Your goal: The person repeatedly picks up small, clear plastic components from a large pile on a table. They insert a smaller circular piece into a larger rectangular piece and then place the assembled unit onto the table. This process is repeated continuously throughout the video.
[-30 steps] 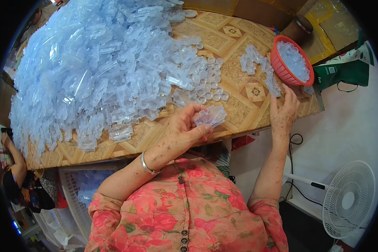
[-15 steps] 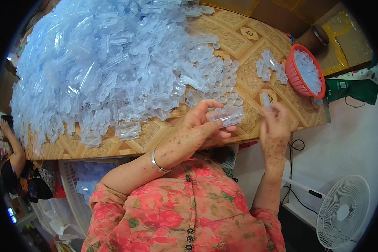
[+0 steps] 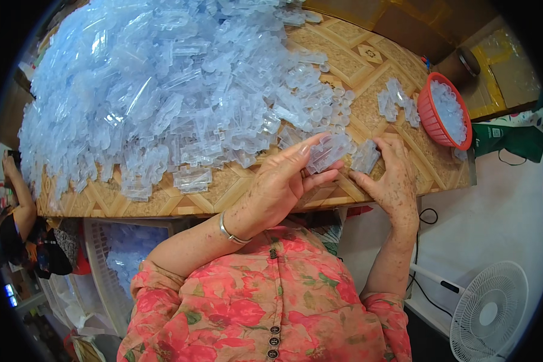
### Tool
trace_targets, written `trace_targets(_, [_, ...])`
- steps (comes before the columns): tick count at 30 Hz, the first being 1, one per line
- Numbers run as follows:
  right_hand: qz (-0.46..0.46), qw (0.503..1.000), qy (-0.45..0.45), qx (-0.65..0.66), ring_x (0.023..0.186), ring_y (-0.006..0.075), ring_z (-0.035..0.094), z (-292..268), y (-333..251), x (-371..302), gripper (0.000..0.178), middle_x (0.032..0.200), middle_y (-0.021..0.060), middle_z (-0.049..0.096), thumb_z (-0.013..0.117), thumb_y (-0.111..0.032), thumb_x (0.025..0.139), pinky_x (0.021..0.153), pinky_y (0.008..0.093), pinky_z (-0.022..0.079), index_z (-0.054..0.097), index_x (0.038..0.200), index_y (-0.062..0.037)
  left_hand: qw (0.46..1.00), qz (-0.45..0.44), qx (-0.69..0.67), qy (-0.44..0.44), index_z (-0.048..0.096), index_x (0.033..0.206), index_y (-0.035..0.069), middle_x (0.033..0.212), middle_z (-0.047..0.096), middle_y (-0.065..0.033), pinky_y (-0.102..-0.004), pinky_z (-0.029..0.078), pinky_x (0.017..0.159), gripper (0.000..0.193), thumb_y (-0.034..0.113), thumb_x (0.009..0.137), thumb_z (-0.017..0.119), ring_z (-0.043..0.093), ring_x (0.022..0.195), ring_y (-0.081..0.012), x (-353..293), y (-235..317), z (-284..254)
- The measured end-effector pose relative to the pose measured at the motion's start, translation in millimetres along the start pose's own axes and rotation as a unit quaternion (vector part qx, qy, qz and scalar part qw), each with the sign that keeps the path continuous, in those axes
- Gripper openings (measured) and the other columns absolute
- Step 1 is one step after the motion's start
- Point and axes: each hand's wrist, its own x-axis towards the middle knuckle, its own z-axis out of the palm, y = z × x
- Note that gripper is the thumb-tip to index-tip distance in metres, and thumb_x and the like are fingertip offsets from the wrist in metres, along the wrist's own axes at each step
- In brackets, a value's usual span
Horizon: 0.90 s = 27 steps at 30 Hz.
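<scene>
My left hand is closed on a clear plastic piece, gripped near the fingertips above the table's front edge. Just to its right, my right hand pinches another clear, flat plastic piece between thumb and fingers. The two pieces are close together, with a small gap between them. A huge heap of similar clear plastic pieces covers the left and middle of the table. Along the heap's right edge lie several small clear round caps.
A red plastic basket holding small clear parts stands at the table's right edge. Left of it lies a small group of clear pieces. Cardboard boxes stand behind. A white fan is at lower right; another person's arm shows far left.
My right hand has moved down and turned inward; a larger flat piece now shows in its fingers. My left hand has tilted its piece upward. The view has shifted slightly.
</scene>
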Motion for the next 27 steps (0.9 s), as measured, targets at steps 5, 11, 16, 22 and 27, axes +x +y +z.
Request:
trace_targets(5, [0.003, 0.982, 0.106, 0.154, 0.116, 0.0334, 0.057, 8.5, -15.3, -8.9, 0.081, 0.129, 0.0160, 0.055, 0.090, -0.020, 0.061, 0.098, 0.0424, 0.049, 0.056, 0.132, -0.0014, 1.000, 0.013, -0.002, -0.004, 0.029, 0.154, -0.003, 0.148, 0.048, -0.0149, -0.0394, 0.042, 0.115, 0.061, 0.028, 0.106, 0.051, 0.051, 0.134, -0.0267, -0.1, 0.0, -1.0])
trace_targets(11, [-0.118, 0.960, 0.169, 0.190, 0.118, 0.0336, 0.056, 29.7, -53.7, -18.8, 0.083, 0.130, 0.0159, 0.055, 0.092, -0.017, 0.060, 0.100, 0.0439, 0.048, 0.056, 0.134, -0.0042, 0.998, -0.012, -0.018, -0.060, 0.030, 0.157, 0.002, 0.152, 0.043, -0.0103, -0.0375, 0.032, 0.117, 0.060, 0.018, 0.103, 0.053, 0.041, 0.140, -0.0203, 4.4, -5.4, 3.7])
trace_targets(16, [-0.119, 0.958, 0.162, 0.205, 0.122, 0.0340, 0.055, 32.8, -51.4, -18.2, 0.085, 0.132, 0.0164, 0.055, 0.092, -0.017, 0.062, 0.102, 0.0443, 0.047, 0.053, 0.137, -0.0048, 0.998, -0.019, 0.020, -0.061, 0.028, 0.158, 0.002, 0.155, 0.040, -0.0082, -0.0369, 0.031, 0.117, 0.060, 0.016, 0.103, 0.050, 0.041, 0.139, -0.0180, 0.6, -0.2, 2.9])
trace_targets(22, [-0.131, 0.946, 0.180, 0.236, 0.124, 0.0348, 0.056, 41.6, -53.3, -19.2, 0.085, 0.135, 0.0175, 0.057, 0.091, -0.016, 0.064, 0.105, 0.0435, 0.047, 0.051, 0.138, -0.0032, 0.995, -0.009, 0.069, -0.071, 0.029, 0.158, 0.002, 0.156, 0.040, -0.0089, -0.0360, 0.029, 0.118, 0.060, 0.016, 0.104, 0.050, 0.040, 0.141, -0.0182, -2.5, 3.2, 4.6])
trace_targets(27, [-0.161, 0.931, 0.226, 0.238, 0.122, 0.0351, 0.058, 48.8, -54.3, -20.1, 0.083, 0.133, 0.0188, 0.058, 0.090, -0.014, 0.066, 0.104, 0.0436, 0.047, 0.051, 0.137, -0.0009, 0.991, 0.013, 0.107, -0.080, 0.029, 0.157, 0.000, 0.157, 0.038, -0.0094, -0.0350, 0.028, 0.119, 0.059, 0.017, 0.105, 0.049, 0.037, 0.143, -0.0182, -7.4, 1.4, 6.7])
